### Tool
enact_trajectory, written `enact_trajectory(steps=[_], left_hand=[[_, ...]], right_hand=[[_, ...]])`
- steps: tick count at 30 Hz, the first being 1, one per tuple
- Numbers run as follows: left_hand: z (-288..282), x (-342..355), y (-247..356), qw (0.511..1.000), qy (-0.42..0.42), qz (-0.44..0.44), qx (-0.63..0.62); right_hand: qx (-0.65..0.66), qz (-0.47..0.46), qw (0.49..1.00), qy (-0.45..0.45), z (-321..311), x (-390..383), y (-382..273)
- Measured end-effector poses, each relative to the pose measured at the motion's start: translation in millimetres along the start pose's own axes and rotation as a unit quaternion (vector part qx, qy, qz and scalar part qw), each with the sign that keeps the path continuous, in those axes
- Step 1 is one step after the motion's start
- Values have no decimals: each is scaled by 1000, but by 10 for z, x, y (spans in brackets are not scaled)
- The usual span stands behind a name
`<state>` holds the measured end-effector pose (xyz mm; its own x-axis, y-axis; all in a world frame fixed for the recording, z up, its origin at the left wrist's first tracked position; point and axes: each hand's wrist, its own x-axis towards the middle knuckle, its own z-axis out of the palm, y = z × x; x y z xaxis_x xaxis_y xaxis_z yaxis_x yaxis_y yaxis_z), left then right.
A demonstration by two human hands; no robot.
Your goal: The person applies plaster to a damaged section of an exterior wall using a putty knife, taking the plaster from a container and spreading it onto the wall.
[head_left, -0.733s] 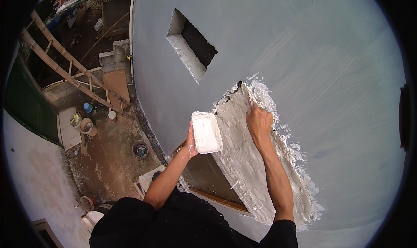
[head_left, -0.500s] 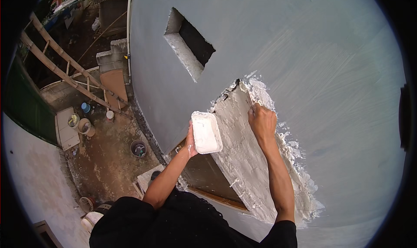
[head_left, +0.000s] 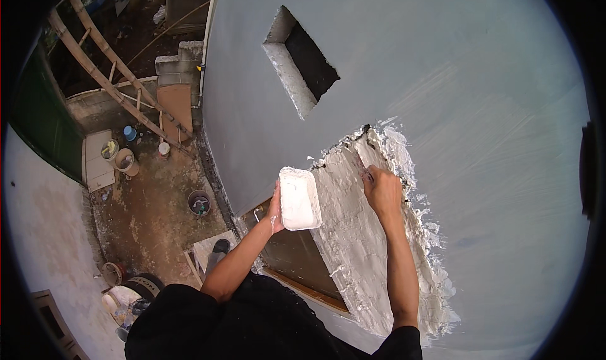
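Note:
My left hand (head_left: 275,210) is closed around the side of a white rectangular plastic tub (head_left: 300,199) with thick white paste in it. My right hand (head_left: 384,193) grips a small putty knife (head_left: 363,170), mostly hidden by the fingers, with its blade against the upper part of a wet plaster patch (head_left: 350,224). Off-white and rough, the patch runs slantwise down the grey wall (head_left: 499,171), above and beside a brown window pane (head_left: 297,259). Ragged white smears line its right edge, and dark gaps show at its top.
A deep four-sided opening (head_left: 309,66) pierces the wall above the patch. Down on the left stand a bamboo ladder (head_left: 104,76), several buckets such as a dark one (head_left: 199,203), and a black drum (head_left: 144,285). My shoe (head_left: 221,246) rests on a pale board (head_left: 205,253).
The view has turned, so the wall and its opening sit farther right. My right hand has shifted slightly left over the patch, showing more of the knife. The tub stays held.

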<state>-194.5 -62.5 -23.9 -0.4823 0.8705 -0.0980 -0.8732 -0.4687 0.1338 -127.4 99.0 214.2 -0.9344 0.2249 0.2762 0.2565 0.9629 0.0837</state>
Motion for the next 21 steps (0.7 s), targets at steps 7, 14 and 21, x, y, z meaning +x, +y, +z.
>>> enact_trajectory(steps=[7, 14, 21], left_hand=[[-20, -2, -23, 1000, -15, -6, -15], [-91, -64, -2, 1000, -7, -16, -13], [-113, -123, 19, 1000, 8, 7, -1]], right_hand=[[-93, 56, 993, 34, 195, 57, 116], [-52, 55, 988, 132, -406, -80, 44], [14, 56, 998, 41, -556, -256, -136]])
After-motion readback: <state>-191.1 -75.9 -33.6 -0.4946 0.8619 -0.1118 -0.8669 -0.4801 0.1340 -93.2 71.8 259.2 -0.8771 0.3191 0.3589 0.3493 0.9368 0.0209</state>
